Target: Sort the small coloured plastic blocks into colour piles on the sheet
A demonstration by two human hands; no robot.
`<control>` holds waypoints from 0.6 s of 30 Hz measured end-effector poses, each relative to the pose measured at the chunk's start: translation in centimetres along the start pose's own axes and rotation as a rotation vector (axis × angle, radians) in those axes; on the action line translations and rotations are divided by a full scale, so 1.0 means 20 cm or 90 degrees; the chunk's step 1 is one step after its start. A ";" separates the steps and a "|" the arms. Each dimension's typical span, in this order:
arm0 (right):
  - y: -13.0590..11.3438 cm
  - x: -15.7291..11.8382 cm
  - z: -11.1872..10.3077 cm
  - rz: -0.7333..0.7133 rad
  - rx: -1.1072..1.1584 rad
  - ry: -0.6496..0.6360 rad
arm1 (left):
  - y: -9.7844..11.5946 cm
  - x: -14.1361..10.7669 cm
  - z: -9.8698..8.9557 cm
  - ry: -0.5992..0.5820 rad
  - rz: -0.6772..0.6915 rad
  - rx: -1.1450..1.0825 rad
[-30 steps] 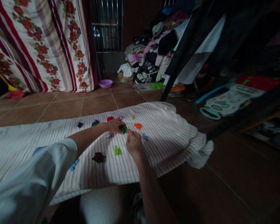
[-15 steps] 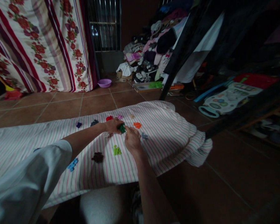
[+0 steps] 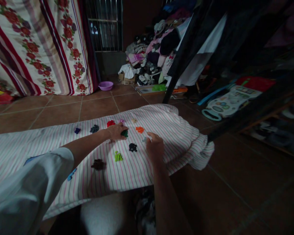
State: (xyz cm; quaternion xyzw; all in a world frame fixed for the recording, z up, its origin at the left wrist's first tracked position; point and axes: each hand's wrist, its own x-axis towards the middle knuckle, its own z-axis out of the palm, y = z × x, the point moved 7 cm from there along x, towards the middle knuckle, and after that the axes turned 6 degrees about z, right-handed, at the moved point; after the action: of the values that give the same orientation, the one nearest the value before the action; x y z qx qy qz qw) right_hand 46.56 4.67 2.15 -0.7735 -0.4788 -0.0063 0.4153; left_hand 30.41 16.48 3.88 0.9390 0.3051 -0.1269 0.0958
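Observation:
Small piles of coloured pieces lie on a striped cloth (image 3: 142, 173). My left hand (image 3: 116, 131) rests with its fingers over the dark green pile (image 3: 124, 133); whether it pinches a piece is too small to tell. To the right, my right hand (image 3: 155, 142) hovers at the grey pile (image 3: 144, 139), thumb and forefinger apart, nothing visible between them. Near the hands are the orange pile (image 3: 139, 130), black pile (image 3: 133, 147), lime green pile (image 3: 118, 156) and red pile (image 3: 110, 123). The brown pile (image 3: 98, 164) sits nearer to me.
Further left are a dark blue pile (image 3: 77, 130), a dark grey pile (image 3: 94, 128) and light blue pieces (image 3: 72, 174) beside my left sleeve. Beyond the cloth stand a purple basin (image 3: 106, 86), heaped clothes (image 3: 156, 49) and a dark slanted post (image 3: 177, 73).
My right hand has moved right, away from the dark green pile to the grey one, uncovering the black pile. My left hand stays at the dark green pile. The view has shifted slightly.

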 end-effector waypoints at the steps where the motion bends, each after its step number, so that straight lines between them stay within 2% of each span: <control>1: 0.03 0.00 -0.01 0.008 -0.005 -0.001 | 0.00 0.00 0.00 0.000 -0.001 -0.001; 5: 0.08 0.00 0.00 0.001 -0.011 -0.029 | 0.01 -0.01 -0.02 0.000 -0.001 -0.002; 13: -0.04 -0.03 0.05 -0.106 -0.015 -0.082 | 0.01 -0.02 -0.01 -0.008 0.007 -0.008; 18: -0.05 -0.04 0.07 -0.102 0.000 -0.089 | 0.00 -0.02 -0.01 -0.032 0.025 -0.011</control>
State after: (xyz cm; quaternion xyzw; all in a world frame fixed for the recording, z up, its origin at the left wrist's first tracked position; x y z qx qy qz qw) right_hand 44.86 5.25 1.62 -0.7314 -0.5668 0.0143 0.3788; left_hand 30.08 16.36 4.15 0.9404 0.2855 -0.1457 0.1139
